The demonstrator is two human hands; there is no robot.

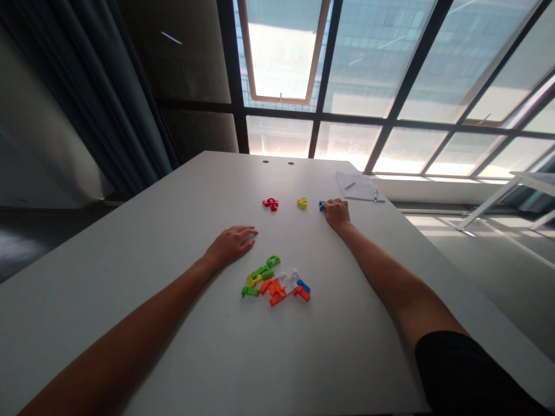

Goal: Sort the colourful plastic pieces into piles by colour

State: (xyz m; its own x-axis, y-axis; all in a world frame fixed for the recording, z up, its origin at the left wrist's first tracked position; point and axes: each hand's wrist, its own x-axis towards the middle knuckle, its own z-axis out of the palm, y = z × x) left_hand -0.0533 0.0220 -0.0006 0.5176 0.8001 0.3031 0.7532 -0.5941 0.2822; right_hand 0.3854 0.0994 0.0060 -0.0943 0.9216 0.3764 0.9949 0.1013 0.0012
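Observation:
My right hand point(337, 214) reaches out over the far part of the table, its fingers closed on a small blue plastic piece point(321, 205) that touches the tabletop. Left of it lie a yellow piece point(302, 203) and a small red cluster point(271, 204). My left hand point(232, 244) rests flat on the table with nothing in it, fingers stretched out. Nearer to me is a loose pile of plastic pieces: green ones point(262, 272), a yellow one point(254, 281), orange ones point(277, 292), white ones point(289, 281) and a blue one point(304, 285).
The white table point(208, 358) ends in an edge near the windows. Paper sheets point(358, 186) with pen-like items lie at its far right. A dark curtain point(95, 86) hangs at the left, and a white-legged table point(489, 202) stands at the right.

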